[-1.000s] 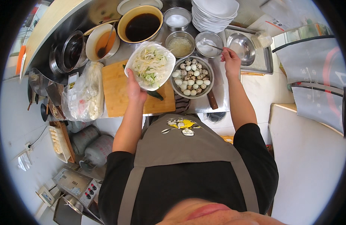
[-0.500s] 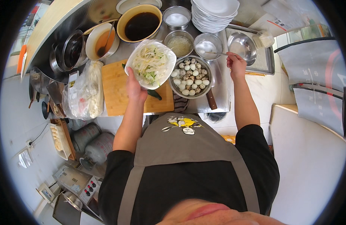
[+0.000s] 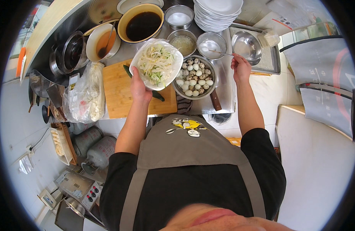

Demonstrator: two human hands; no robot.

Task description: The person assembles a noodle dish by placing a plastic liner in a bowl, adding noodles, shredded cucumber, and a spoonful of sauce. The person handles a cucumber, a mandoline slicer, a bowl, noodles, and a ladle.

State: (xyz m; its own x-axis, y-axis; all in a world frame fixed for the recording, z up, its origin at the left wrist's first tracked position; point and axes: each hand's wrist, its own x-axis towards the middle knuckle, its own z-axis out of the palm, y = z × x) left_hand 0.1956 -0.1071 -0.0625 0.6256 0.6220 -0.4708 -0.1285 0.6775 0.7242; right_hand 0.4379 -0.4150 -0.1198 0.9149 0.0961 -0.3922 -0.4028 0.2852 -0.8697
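Observation:
My left hand [image 3: 140,87] grips the near-left side of a white bowl [image 3: 173,71], thumb over its rim. Bean sprouts and cucumber shreds [image 3: 156,63] fill that bowl, which is held above a wooden cutting board [image 3: 117,92]. A dark green cucumber [image 3: 158,96] lies on the board, partly hidden beneath the bowl. At the right, my right hand [image 3: 241,68] is closed round the handle of a metal spoon [image 3: 222,53]. The spoon's head is over a small steel bowl [image 3: 219,40] of white granules. Just nearer stands a steel pan of quail eggs [image 3: 195,80], some speckled, some white.
Behind are a yellow basin [image 3: 159,29] of dark liquid, a white pot [image 3: 91,45] with orange liquid and a ladle, and stacked white plates [image 3: 219,19]. A bagged pale food [image 3: 87,96] lies left of the board. The pan's wooden handle [image 3: 215,101] points toward me.
The spoon's head has shifted slightly within the small steel bowl and now shows more clearly above the white granules. My left hand keeps the bowl of sprouts in nearly the same place.

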